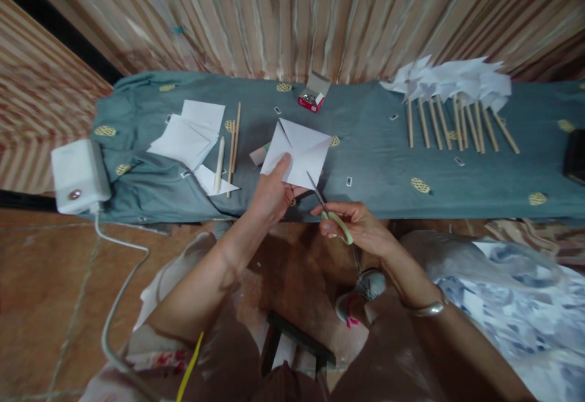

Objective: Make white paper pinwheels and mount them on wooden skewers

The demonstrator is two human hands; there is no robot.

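Head camera: the left hand point(273, 195) is closed on a white paper square point(305, 149), thumb on top and fingers beneath, at the table's near edge. A slit runs inward from the square's far left corner. The right hand point(363, 226) is closed around the green-handled scissors point(340, 226), blades at the near right corner; whether they are cutting cannot be told. Loose white sheets point(183, 140) lie left, an open red box point(312, 98) stands beyond, and paper pinwheels point(457, 85) on sticks lie right.

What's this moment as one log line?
left hand: gripping paper; right hand: holding scissors at paper's near corner; box: open; pinwheels: right side
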